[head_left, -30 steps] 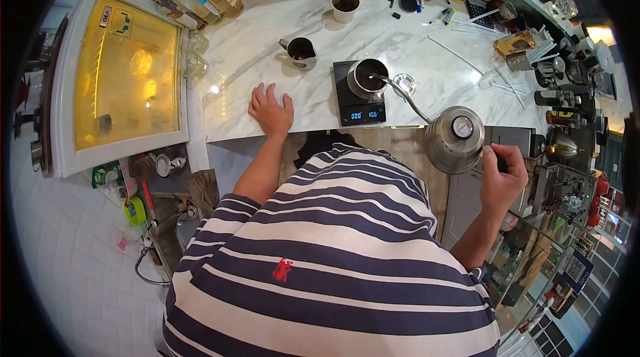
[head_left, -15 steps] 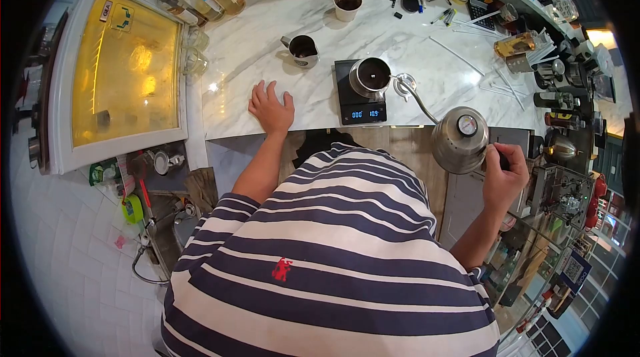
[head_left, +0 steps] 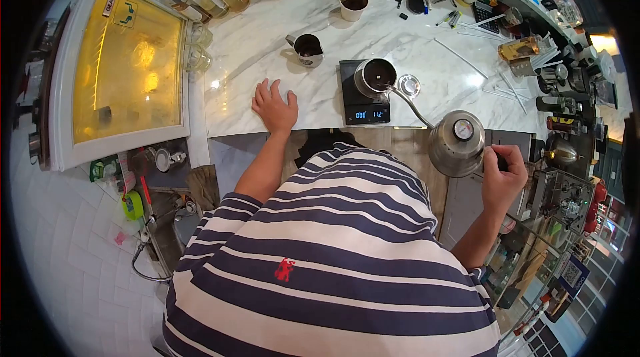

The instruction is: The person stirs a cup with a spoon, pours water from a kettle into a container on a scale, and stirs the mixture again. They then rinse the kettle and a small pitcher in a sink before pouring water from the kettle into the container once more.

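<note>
My right hand (head_left: 505, 174) is closed round the dark handle of a steel gooseneck kettle (head_left: 448, 154) with a dial thermometer in its lid. The spout reaches left to the rim of a round metal vessel (head_left: 364, 76) with dark contents; whether water is flowing is too small to tell. Beneath that vessel is a black digital scale (head_left: 352, 105) with lit blue digits. My left hand (head_left: 276, 110) rests on the marble counter, fingers spread, holding nothing. Beyond it stands a small metal pitcher (head_left: 313, 61), dark inside.
A white paper cup (head_left: 351, 12) with dark contents and a thin stick stands farther back. Beside the scale lies a small round metal piece (head_left: 409, 86). White straws (head_left: 460, 61), pens and bottles line the right. A yellow-lit glass door (head_left: 127, 67) is at left.
The kettle's spout has shifted slightly left, farther over the metal vessel. The scale's right-hand digits have risen a little. My left hand stays on the counter.
</note>
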`<state>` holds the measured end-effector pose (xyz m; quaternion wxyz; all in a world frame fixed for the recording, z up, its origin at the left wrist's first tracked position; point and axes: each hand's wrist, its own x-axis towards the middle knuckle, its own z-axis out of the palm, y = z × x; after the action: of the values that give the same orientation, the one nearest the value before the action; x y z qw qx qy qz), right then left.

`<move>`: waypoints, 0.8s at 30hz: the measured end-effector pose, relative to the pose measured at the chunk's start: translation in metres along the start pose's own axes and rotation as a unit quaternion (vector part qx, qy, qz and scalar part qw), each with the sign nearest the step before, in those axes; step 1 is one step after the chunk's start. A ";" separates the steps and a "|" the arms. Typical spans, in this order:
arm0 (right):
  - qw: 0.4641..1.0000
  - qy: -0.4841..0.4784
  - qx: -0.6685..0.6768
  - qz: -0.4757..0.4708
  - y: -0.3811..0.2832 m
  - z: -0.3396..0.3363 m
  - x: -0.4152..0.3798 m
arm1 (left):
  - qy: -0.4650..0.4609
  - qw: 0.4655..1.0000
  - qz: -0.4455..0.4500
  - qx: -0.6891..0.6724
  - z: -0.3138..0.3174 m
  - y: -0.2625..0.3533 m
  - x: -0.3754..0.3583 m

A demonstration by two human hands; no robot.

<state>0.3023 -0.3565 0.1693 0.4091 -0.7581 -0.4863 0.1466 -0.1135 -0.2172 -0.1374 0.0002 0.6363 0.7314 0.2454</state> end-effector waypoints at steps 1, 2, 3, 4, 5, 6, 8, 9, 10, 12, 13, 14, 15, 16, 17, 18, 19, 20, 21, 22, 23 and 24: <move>1.000 0.001 0.002 -0.002 0.002 0.000 0.000 | 0.003 1.000 0.002 0.000 0.001 -0.001 0.000; 1.000 0.003 0.005 -0.005 0.003 0.000 0.001 | 0.006 1.000 0.005 -0.001 0.002 -0.001 0.000; 1.000 0.007 -0.004 -0.005 0.004 0.000 0.002 | 0.005 1.000 0.003 0.000 0.002 -0.001 0.000; 1.000 0.012 -0.012 -0.005 0.005 0.001 0.002 | 0.004 1.000 0.002 0.001 0.003 -0.001 0.000; 1.000 0.017 -0.021 -0.004 0.006 0.001 0.002 | 0.003 1.000 0.001 0.002 0.003 -0.002 0.000; 1.000 0.020 -0.020 -0.011 0.006 0.002 0.003 | 0.001 1.000 0.000 0.003 0.003 -0.002 0.000; 0.999 0.026 -0.020 -0.023 0.004 0.006 0.005 | -0.005 1.000 -0.002 0.006 0.002 0.000 0.000; 0.999 0.028 -0.019 -0.020 0.005 0.007 0.005 | -0.007 1.000 -0.002 0.007 0.002 0.000 0.000; 0.999 0.029 -0.017 -0.017 0.005 0.009 0.006 | -0.009 1.000 -0.002 0.009 0.001 0.001 0.000; 0.999 0.032 -0.013 -0.015 0.004 0.013 0.006 | -0.013 1.000 -0.004 0.011 0.002 0.000 0.001; 0.999 0.034 -0.010 -0.017 0.003 0.015 0.006 | -0.015 1.000 -0.005 0.011 0.002 0.000 0.000; 0.999 0.036 -0.007 -0.019 0.002 0.016 0.006 | -0.017 1.000 -0.007 0.010 0.003 0.000 0.000; 0.999 0.033 -0.007 -0.016 0.003 0.017 0.006 | -0.017 1.000 -0.006 0.008 0.003 -0.001 0.000; 0.999 0.030 -0.007 -0.013 0.003 0.017 0.006 | -0.017 1.000 -0.005 0.006 0.003 -0.001 0.000; 1.000 0.027 -0.007 -0.010 0.003 0.017 0.005 | -0.016 1.000 -0.005 0.003 0.004 -0.002 0.000; 1.000 0.023 -0.010 -0.004 0.003 0.017 0.005 | -0.018 1.000 -0.005 0.004 0.003 -0.002 0.001; 1.000 0.019 -0.013 0.002 0.002 0.015 0.004 | -0.019 1.000 -0.005 0.004 0.003 -0.001 0.001; 1.000 0.014 -0.016 0.008 0.002 0.014 0.003 | -0.021 1.000 -0.005 0.005 0.002 -0.001 0.001; 1.000 0.014 -0.013 0.003 0.003 0.013 0.002 | -0.020 1.000 -0.005 0.004 0.002 -0.001 0.001; 1.000 0.014 -0.010 -0.002 0.005 0.011 0.002 | -0.020 1.000 -0.004 0.003 0.002 -0.001 0.001; 1.000 0.014 -0.007 -0.008 0.007 0.010 0.002 | -0.020 1.000 -0.003 0.002 0.001 -0.001 0.001; 1.000 0.015 -0.006 0.000 0.007 0.010 0.002 | -0.020 1.000 -0.003 0.002 0.001 0.000 0.001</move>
<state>0.3014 -0.3510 0.1586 0.4121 -0.7623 -0.4812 0.1322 -0.1135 -0.2159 -0.1382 0.0141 0.6387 0.7336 0.2315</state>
